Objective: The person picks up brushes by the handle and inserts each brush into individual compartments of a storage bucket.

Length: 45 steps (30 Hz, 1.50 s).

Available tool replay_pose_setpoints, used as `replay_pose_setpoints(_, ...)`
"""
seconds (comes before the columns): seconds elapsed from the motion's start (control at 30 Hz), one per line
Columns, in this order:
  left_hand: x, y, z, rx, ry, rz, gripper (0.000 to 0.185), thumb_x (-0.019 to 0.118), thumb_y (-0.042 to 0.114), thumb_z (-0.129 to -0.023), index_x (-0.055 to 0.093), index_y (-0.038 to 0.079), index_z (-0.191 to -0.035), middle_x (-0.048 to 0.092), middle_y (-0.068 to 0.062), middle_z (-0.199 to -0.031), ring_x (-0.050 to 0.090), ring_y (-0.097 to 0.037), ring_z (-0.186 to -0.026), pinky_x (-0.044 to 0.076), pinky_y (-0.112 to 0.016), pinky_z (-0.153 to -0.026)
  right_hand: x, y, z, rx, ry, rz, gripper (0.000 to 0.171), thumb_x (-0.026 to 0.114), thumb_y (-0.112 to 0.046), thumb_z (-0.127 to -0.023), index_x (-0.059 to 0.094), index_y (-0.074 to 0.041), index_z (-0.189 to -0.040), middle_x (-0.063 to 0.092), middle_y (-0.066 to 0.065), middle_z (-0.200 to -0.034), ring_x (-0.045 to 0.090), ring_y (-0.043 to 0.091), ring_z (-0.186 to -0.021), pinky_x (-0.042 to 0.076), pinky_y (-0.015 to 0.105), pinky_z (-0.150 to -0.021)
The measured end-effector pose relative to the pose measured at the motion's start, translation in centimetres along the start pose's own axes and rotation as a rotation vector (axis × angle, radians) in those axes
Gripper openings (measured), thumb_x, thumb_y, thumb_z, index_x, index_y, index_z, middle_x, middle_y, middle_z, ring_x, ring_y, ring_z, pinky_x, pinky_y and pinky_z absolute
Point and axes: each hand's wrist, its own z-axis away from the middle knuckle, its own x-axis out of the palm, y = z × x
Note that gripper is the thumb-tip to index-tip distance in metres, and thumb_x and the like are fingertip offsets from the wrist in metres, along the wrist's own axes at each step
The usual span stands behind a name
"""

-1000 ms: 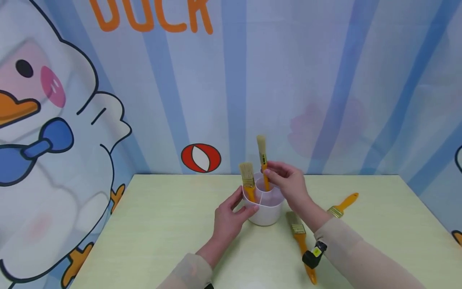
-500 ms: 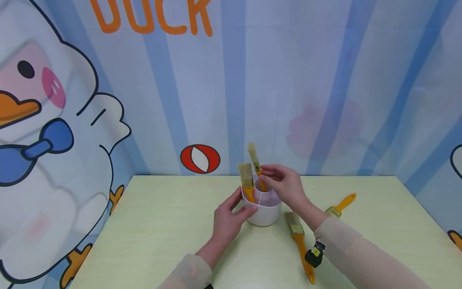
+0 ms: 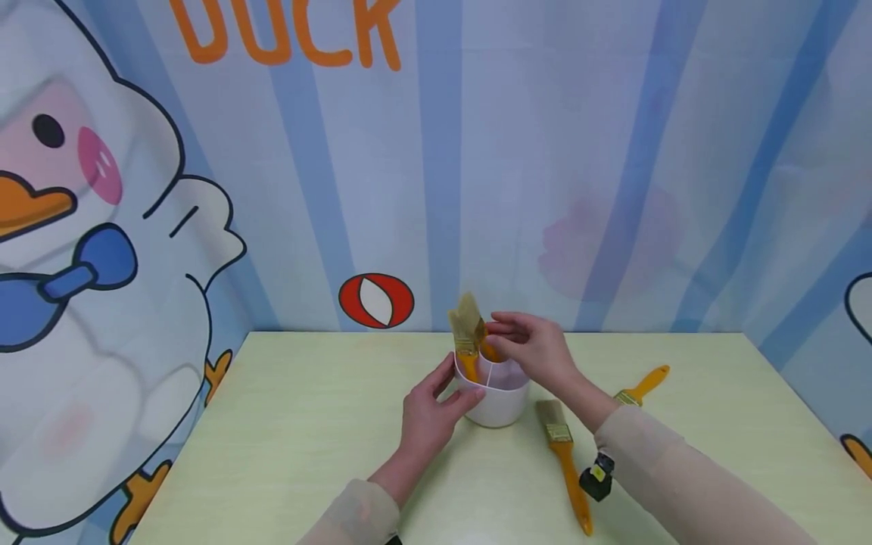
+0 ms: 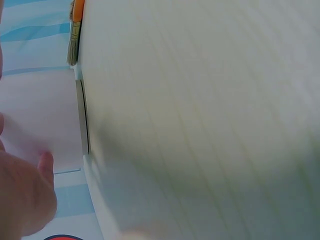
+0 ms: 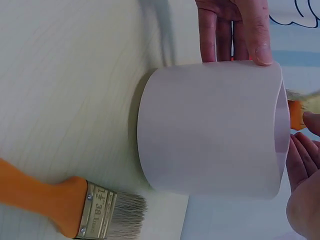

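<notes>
A white divided cup (image 3: 496, 405) (image 5: 210, 130) (image 4: 40, 120) stands at the middle back of the pale green table (image 3: 286, 439). My left hand (image 3: 429, 412) (image 4: 25, 200) grips its left side, and its fingers (image 5: 232, 30) lie curled against the wall. Two orange-handled brushes stand bristles-up in the cup: a wide one (image 3: 465, 347) at the left and a narrower, blurred one (image 3: 471, 312) leaning beside it. My right hand (image 3: 527, 347) (image 5: 302, 165) hovers over the cup's rim with loosely spread fingers next to the narrow brush's handle (image 3: 487, 352) (image 5: 296, 114).
Two more brushes lie on the table right of the cup: a wide one (image 3: 565, 462) (image 5: 75, 205) in front and a smaller one (image 3: 640, 386) farther right. A striped cartoon backdrop (image 3: 579, 189) rises just behind the table's far edge.
The narrow brush has slid down into the cup and tipped left against the wide brush. My right hand stayed almost in place and loosened. The left hand has not moved.
</notes>
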Motion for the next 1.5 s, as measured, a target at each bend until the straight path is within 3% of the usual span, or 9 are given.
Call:
replay_pose_setpoints(0.3, 0.1, 0.1, 0.2, 0.001, -0.002, -0.010, 0.078, 0.086, 0.029, -0.094, 0.049, 0.016, -0.161, 0.052, -0.003, -0.162, 0.051, -0.033, -0.149, 0.058, -0.042, -0.104, -1.8, 0.3, 0.9, 0.013, -0.048, -0.019, 0.059, 0.076, -0.014, -0.101, 0.055, -0.001, -0.154, 0.067, 0.018, -0.144, 0.067, 0.035, -0.131, 0.056, 0.046, -0.107)
replay_pose_setpoints(0.63, 0.1, 0.1, 0.0, 0.001, -0.006, -0.015, 0.076, 0.086, 0.029, -0.094, 0.050, 0.018, -0.161, 0.053, -0.002, -0.162, 0.050, -0.033, -0.149, 0.058, -0.042, -0.104, -5.0, 0.5, 2.0, 0.000, -0.053, 0.019, 0.063, 0.076, -0.020, -0.102, 0.051, -0.002, -0.157, 0.064, 0.020, -0.147, 0.066, 0.036, -0.131, 0.057, 0.042, -0.105)
replay_pose_setpoints(0.93, -0.7, 0.0, -0.6, -0.011, -0.082, -0.037, 0.078, 0.084, 0.032, -0.095, 0.047, 0.022, -0.163, 0.049, -0.001, -0.165, 0.047, -0.032, -0.152, 0.055, -0.043, -0.108, -7.3, 2.0, 3.8, -0.009, -0.056, 0.125, 0.065, 0.076, -0.021, -0.102, 0.050, -0.001, -0.158, 0.063, 0.019, -0.148, 0.066, 0.038, -0.131, 0.060, 0.040, -0.100)
replay_pose_setpoints(1.17, -1.3, 0.2, -0.8, -0.027, -0.120, -0.050, 0.079, 0.083, 0.033, -0.096, 0.044, 0.022, -0.165, 0.047, -0.001, -0.167, 0.045, -0.032, -0.153, 0.054, -0.044, -0.109, -8.0, 2.8, 5.7, -0.009, -0.086, 0.190, 0.065, 0.077, -0.025, -0.102, 0.052, 0.000, -0.156, 0.063, 0.019, -0.149, 0.066, 0.038, -0.131, 0.059, 0.042, -0.102)
replay_pose_setpoints(1.5, -1.5, 0.3, -1.0, -0.018, -0.142, -0.049, 0.078, 0.083, 0.032, -0.096, 0.046, 0.025, -0.164, 0.048, 0.000, -0.166, 0.046, -0.030, -0.153, 0.053, -0.045, -0.111, -7.6, 5.3, 8.5, -0.058, -0.162, 0.317, 0.062, 0.079, -0.030, -0.099, 0.059, -0.004, -0.152, 0.064, 0.016, -0.149, 0.066, 0.043, -0.129, 0.057, 0.056, -0.103)
